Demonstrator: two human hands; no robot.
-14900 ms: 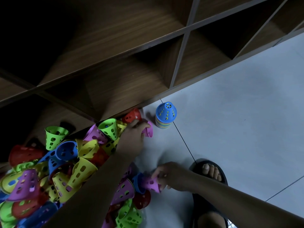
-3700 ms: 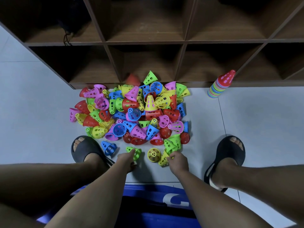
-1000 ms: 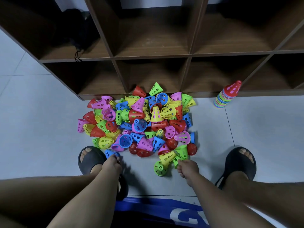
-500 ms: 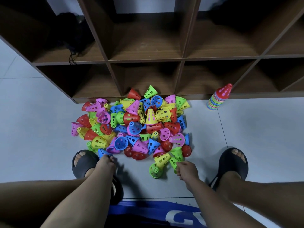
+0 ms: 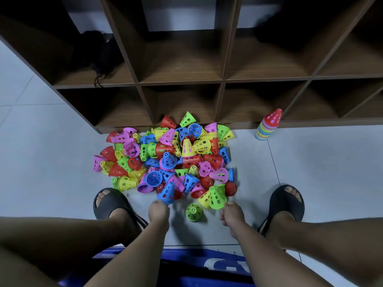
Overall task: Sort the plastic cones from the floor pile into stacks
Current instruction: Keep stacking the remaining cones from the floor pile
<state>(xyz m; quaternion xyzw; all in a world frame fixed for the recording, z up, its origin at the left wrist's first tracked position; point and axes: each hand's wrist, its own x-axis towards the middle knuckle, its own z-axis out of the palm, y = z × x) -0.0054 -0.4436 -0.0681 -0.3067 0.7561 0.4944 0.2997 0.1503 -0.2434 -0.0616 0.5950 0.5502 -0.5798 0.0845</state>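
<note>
A pile of perforated plastic cones (image 5: 165, 158) in red, blue, green, yellow and pink lies on the grey tiled floor in front of a shelf. My left hand (image 5: 158, 212) holds a blue cone (image 5: 166, 193) by its rim, lifted at the pile's near edge. My right hand (image 5: 231, 213) grips the rim of a green cone (image 5: 216, 197), with a yellow cone (image 5: 204, 200) against it. A lone green cone (image 5: 194, 212) stands between my hands. A many-coloured stack of cones topped with red (image 5: 267, 126) stands at the shelf's foot, far right.
A dark wooden cubby shelf (image 5: 222, 79) runs across the back; cones at the pile's far edge reach into its lowest opening. My feet in black sandals (image 5: 109, 204) (image 5: 287, 201) flank the pile. A blue bag (image 5: 186, 266) lies under my arms.
My left hand moved right from beside the left sandal and lifted the blue cone. My right hand keeps its hold on the green cone at the pile's near edge.
</note>
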